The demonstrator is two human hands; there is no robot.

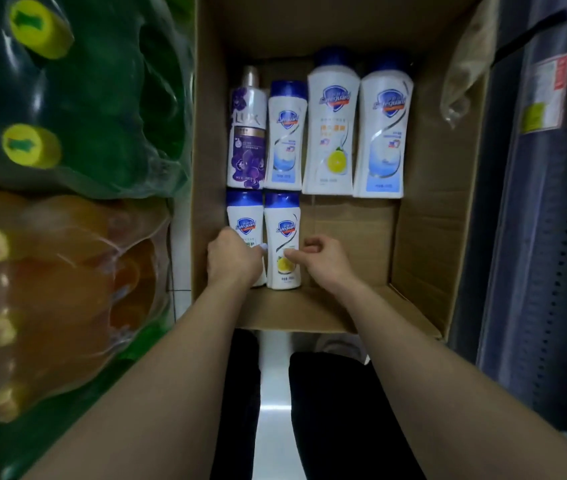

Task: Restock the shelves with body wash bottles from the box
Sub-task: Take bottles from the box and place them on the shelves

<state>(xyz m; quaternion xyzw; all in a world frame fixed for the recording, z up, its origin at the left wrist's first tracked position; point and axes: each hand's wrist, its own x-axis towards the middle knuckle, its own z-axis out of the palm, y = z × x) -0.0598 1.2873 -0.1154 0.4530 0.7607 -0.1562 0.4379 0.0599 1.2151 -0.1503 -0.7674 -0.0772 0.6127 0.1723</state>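
In the box (424, 237), 6 bottles lie flat: 4 in the far row, 2 nearer. The left hand (232, 259) curls over the near-left bottle (244, 218); the right hand (323, 259) pinches the lemon bottle (282, 237) beside it. None looks lifted, so I judge 6 remain. No shelf is identifiable; the left palm hides its grip.

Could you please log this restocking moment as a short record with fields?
container: open cardboard box on the floor
far row: purple Lux bottle, three white Safeguard bottles, all lying flat
near row: two small Safeguard bottles
left hand: grips the near-left small bottle
right hand: fingers curled at the small lemon bottle; grip unclear
beside box: wrapped packs of yellow-capped bottles
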